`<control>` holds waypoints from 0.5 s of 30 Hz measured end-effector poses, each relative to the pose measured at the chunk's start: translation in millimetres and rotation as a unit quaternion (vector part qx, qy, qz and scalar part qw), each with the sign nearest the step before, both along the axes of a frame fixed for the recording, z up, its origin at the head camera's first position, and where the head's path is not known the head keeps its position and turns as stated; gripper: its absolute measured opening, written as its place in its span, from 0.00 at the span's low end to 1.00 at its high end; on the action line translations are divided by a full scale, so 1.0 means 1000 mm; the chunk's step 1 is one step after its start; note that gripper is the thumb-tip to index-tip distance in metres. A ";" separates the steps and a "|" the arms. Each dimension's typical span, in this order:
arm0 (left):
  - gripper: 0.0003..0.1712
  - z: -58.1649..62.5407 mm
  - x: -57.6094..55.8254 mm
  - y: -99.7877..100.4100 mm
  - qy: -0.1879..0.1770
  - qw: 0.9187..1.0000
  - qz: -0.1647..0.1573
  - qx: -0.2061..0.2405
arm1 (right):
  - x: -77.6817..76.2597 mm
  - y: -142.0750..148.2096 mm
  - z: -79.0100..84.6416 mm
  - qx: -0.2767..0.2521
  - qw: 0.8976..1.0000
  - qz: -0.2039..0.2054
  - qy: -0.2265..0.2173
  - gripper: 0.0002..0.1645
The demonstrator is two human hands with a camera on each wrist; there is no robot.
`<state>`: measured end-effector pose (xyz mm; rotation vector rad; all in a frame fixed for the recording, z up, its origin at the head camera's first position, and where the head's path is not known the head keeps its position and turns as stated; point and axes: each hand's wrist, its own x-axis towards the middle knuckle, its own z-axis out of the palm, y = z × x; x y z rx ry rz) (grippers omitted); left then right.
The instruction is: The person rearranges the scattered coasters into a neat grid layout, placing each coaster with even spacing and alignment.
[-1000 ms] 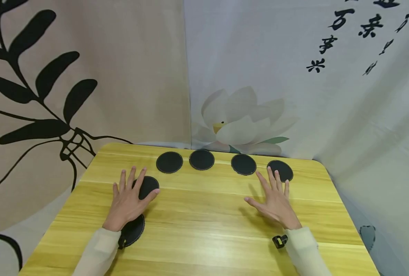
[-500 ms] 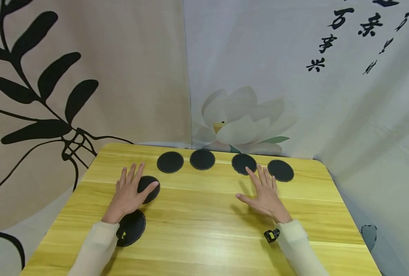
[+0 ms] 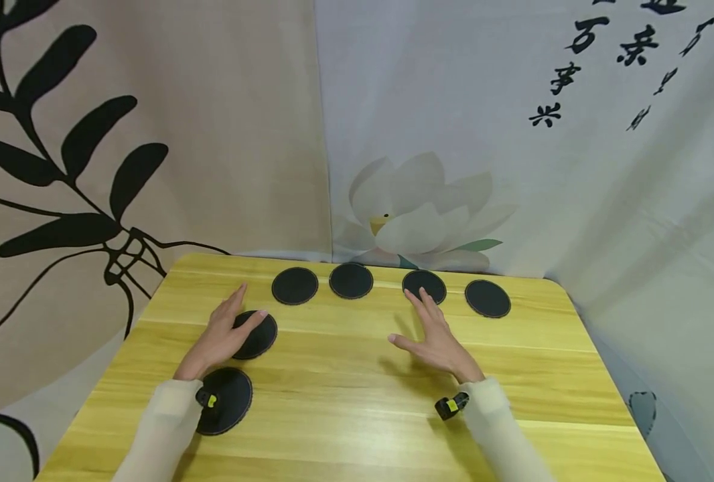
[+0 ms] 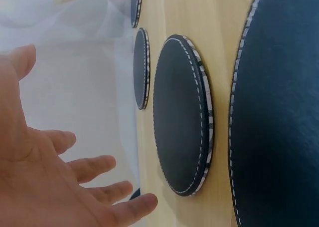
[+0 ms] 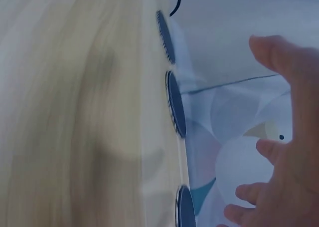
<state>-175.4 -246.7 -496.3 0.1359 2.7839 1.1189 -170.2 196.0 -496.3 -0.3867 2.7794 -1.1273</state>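
Observation:
Several round black coasters with white edge stitching lie on the wooden table [image 3: 333,388]. My left hand [image 3: 220,335], fingers extended and holding nothing, hovers by the left-hand coaster [image 3: 259,338]. Beneath that wrist lies the nearest coaster [image 3: 230,402], partly covered by the sleeve and wrist camera. In the left wrist view the left hand [image 4: 55,182] is apart from the coasters, its fingers spread. My right hand [image 3: 437,343] is also spread and holds nothing; its fingertips overlap the front edge of a back-row coaster [image 3: 424,284], and its shadow falls on the table.
Along the back edge lie more coasters: one at left [image 3: 295,286], one near the middle [image 3: 351,280] and one at far right [image 3: 487,298]. Behind the table hangs a printed cloth [image 3: 429,134] with a lotus, leaves and writing.
My right hand has moved left, from the far-right coaster to the one beside it. The left hand has turned more on edge and stays near the same coaster. The coasters keep their places.

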 end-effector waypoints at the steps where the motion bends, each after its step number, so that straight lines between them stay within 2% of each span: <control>1: 0.53 0.000 -0.002 -0.001 -0.001 1.000 -0.002 0.007 | -0.001 -0.002 0.000 -0.009 1.000 0.004 -0.007 0.58; 6: 0.53 0.001 -0.009 -0.003 -0.015 0.999 -0.002 0.036 | -0.005 -0.014 0.001 -0.044 0.998 0.014 -0.032 0.57; 12: 0.54 0.002 -0.015 -0.006 -0.063 0.996 0.020 0.051 | -0.011 -0.027 0.002 -0.070 0.996 0.013 -0.060 0.57; 15: 0.54 0.002 -0.019 -0.007 -0.068 0.995 0.031 0.058 | -0.014 -0.033 0.002 -0.085 0.994 0.011 -0.063 0.56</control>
